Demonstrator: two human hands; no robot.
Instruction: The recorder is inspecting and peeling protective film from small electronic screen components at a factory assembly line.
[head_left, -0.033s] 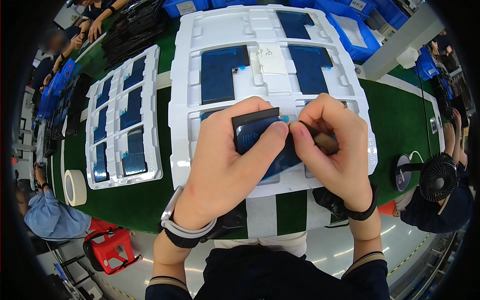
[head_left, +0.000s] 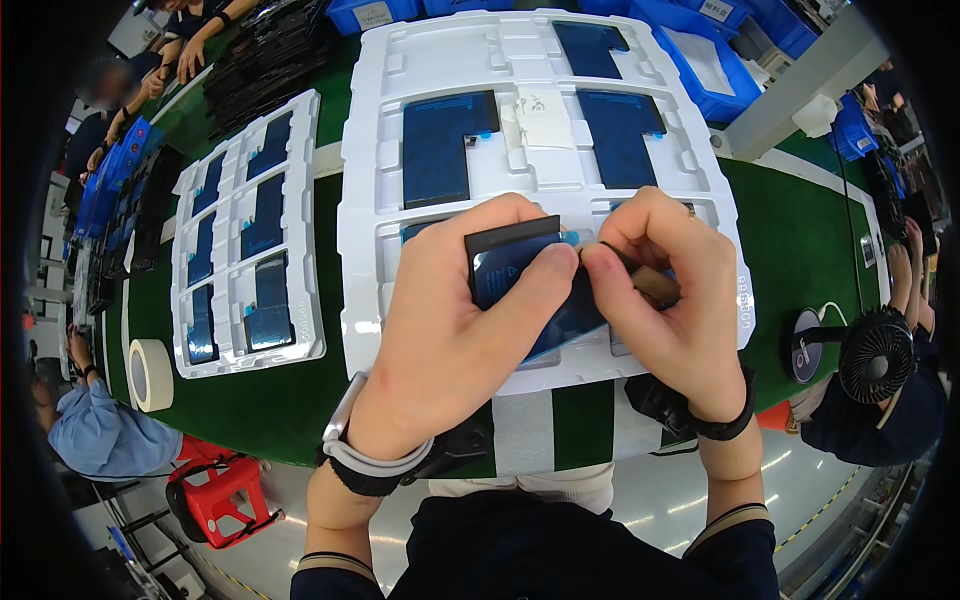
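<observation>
My left hand is closed round a flat battery covered in shiny blue film, with a black band along its top edge. The thumb lies across its face. At the battery's right edge, beside a small light-blue tab, my right hand has thumb and forefinger pinched together. A dark strip shows inside the curl of those fingers, but I cannot make out what it is. Both hands are above a large white moulded tray, where similar L-shaped batteries lie in recesses; the hands partly hide the nearer ones.
A smaller white tray of batteries lies left on the green mat, near a tape roll. A paper slip rests on the large tray. Blue bins stand behind; a black fan is at right. Other people work around.
</observation>
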